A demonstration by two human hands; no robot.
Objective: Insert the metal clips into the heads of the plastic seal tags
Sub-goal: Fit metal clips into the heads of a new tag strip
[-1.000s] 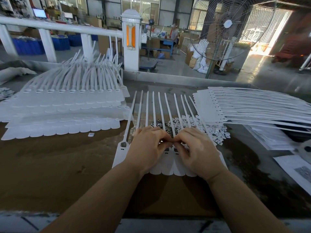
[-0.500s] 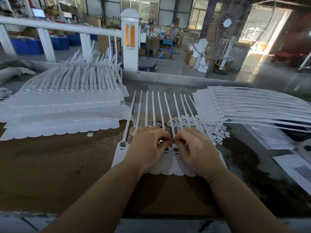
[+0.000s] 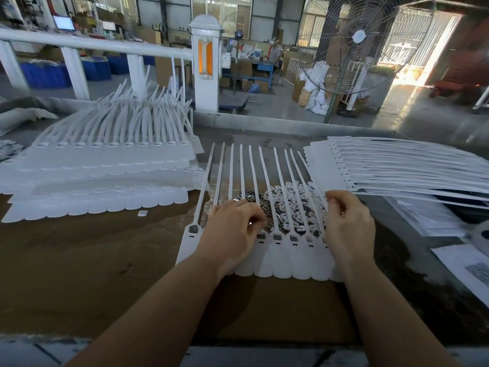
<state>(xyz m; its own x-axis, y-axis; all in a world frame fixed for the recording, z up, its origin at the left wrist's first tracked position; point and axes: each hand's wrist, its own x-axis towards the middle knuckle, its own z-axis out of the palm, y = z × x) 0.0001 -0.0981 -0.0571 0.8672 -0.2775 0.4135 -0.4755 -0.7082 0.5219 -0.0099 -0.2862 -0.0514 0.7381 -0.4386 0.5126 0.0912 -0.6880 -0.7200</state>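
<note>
1. A strip of plastic seal tags (image 3: 285,260) lies flat on the brown worktable (image 3: 79,260), metal clips (image 3: 277,205) heaped under its tails.
2. Left hand (image 3: 232,231) rests curled on the tag heads; whether it pinches a clip cannot be told.
3. Right hand (image 3: 349,223) hovers, fingers loosely curled, at the strip's right end.

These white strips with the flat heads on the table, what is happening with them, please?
A person is fitting metal clips into the heads of a joined row of plastic seal tags. The left hand rests on the row's left part, fingers curled by a head; the right hand is at its right end. Several heads already show clips.
</note>
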